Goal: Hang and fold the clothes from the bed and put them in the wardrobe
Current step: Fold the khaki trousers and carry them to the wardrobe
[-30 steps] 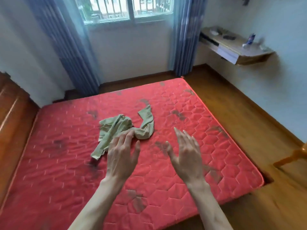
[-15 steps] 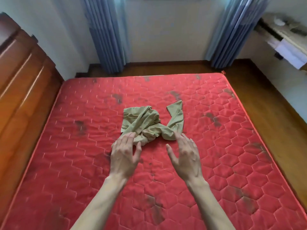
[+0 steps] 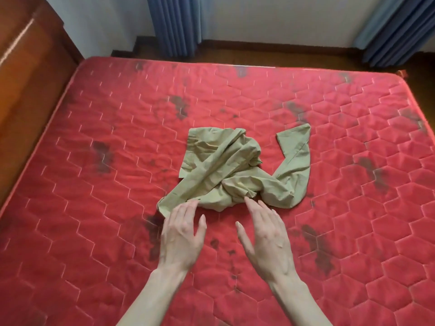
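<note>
Head view: a crumpled olive-green cloth garment [image 3: 231,171] lies mid-way on the red quilted mattress [image 3: 94,137]. Left hand [image 3: 182,234] and right hand [image 3: 266,236], fingers straight and holding nothing, reach its near edge. Pickup is beginning; next, grip and spread it out.

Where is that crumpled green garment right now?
In the head view, the green garment lies crumpled near the middle of the red mattress, just beyond the left hand and right hand.

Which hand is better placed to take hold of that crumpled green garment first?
Left, narrowly. The left hand has open fingertips at the green garment's near corner; the right hand, also open, reaches the bunched middle, a messier grip.
</note>
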Demonstrator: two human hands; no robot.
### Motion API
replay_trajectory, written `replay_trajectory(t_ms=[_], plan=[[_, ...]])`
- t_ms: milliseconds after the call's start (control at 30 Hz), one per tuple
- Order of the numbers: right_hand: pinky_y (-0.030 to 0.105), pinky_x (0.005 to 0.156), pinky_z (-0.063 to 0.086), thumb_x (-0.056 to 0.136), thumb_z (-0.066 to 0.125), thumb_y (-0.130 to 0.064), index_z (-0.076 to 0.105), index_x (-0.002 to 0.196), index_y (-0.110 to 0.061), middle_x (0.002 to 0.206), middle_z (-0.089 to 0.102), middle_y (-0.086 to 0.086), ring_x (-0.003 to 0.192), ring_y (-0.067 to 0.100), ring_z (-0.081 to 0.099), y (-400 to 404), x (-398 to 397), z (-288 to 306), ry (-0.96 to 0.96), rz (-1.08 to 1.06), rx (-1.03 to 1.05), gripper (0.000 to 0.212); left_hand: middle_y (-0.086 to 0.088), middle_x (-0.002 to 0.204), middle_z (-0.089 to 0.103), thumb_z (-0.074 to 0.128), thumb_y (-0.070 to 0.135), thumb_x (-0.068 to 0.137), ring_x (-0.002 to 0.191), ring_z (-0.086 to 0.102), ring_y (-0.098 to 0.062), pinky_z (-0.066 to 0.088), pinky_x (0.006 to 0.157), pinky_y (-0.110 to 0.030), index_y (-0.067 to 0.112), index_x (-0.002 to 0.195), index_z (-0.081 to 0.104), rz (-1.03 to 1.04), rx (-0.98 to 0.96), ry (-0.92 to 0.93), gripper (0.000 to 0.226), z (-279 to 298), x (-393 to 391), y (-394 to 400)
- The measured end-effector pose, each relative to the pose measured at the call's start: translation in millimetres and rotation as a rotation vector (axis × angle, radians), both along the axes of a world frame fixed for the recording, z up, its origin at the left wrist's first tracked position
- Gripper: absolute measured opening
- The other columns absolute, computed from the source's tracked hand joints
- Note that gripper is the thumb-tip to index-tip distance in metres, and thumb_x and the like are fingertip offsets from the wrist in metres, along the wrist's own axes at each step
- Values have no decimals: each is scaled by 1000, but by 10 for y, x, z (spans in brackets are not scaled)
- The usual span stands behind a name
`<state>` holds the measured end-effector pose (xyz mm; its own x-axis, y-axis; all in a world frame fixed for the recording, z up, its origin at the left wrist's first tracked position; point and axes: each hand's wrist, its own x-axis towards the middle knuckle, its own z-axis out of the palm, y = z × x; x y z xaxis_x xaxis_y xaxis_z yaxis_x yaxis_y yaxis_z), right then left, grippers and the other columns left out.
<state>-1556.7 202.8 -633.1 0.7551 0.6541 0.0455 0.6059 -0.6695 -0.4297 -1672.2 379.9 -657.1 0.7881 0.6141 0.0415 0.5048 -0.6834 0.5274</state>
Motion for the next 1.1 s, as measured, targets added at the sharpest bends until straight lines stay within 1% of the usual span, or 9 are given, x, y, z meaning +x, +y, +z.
replay_trajectory(t_ms=[233, 367, 433, 567, 700, 833, 933, 1033, 1100], plan=[[38, 118, 35, 101, 45, -46, 50, 152, -19, 149, 58, -4, 143, 16, 49, 407, 202, -1319, -20, 161, -76, 58, 1, 130, 66, 52, 35, 98, 123, 60, -18, 53, 101, -41, 15, 138, 60, 54, -11, 73, 46, -1303, 243, 357], [42, 116, 42, 95, 61, -40, 48, 152, -18, 151, 56, -2, 145, 19, 47, 784, 360, -1876, -39, 264, -121, 62, -2, 130, 66, 78, 14, 85, 123, 61, -23, 53, 101, -42, 11, 138, 61, 31, 41, 155, 56, -1876, 344, 515], [46, 117, 42, 89, 70, -36, 48, 151, -17, 153, 54, -1, 147, 22, 45, 985, 438, -2094, -73, 314, -132, 69, 2, 123, 66, 84, 10, 76, 115, 60, -22, 53, 97, -40, 14, 132, 64, 15, 66, 193, 59, -2088, 382, 560], [51, 123, 25, 76, 80, -27, 51, 151, -19, 150, 55, 0, 147, 26, 44, 1145, 476, -2455, -114, 340, -198, 81, 4, 103, 64, 77, 9, 81, 97, 55, -24, 48, 91, -39, 19, 111, 69, 26, 127, 182, 33, -2311, 408, 475], [54, 121, 29, 71, 77, -18, 56, 144, -27, 126, 60, 0, 127, 25, 55, 938, 340, -2533, -134, 331, -225, 76, 2, 110, 63, 73, 9, 85, 106, 55, -22, 47, 96, -38, 17, 113, 66, -9, 47, 74, 29, -2284, 284, 301], [49, 108, 44, 73, 83, -23, 71, 104, -27, 99, 59, -1, 100, 27, 61, 755, 302, -2474, -133, 334, -197, 34, 4, 101, 61, 69, 14, 90, 101, 59, -20, 49, 99, -38, 18, 109, 62, -167, -46, 8, 20, -2215, 77, 124], [40, 90, 53, 87, 71, -31, 72, 97, -26, 102, 62, -8, 94, 21, 62, 551, 222, -2392, -7, 384, -120, 11, 12, 98, 57, 64, 26, 92, 94, 58, -13, 48, 86, -28, 24, 108, 58, -175, -168, -19, 17, -2148, -66, 14], [28, 84, 52, 97, 51, -43, 74, 105, -28, 105, 68, -16, 96, 12, 62, 343, 107, -2161, 115, 329, -23, 29, 15, 108, 57, 68, 33, 92, 101, 59, -8, 50, 84, -25, 23, 117, 59, -174, -247, -23, 29, -2108, -204, -10], [19, 88, 46, 99, 50, -41, 74, 112, -27, 110, 71, -17, 101, 8, 62, 217, 52, -1978, 172, 252, 46, 30, 12, 120, 58, 71, 34, 91, 111, 60, -10, 52, 90, -29, 18, 127, 60, -211, -239, -23, 40, -2068, -260, -17]])
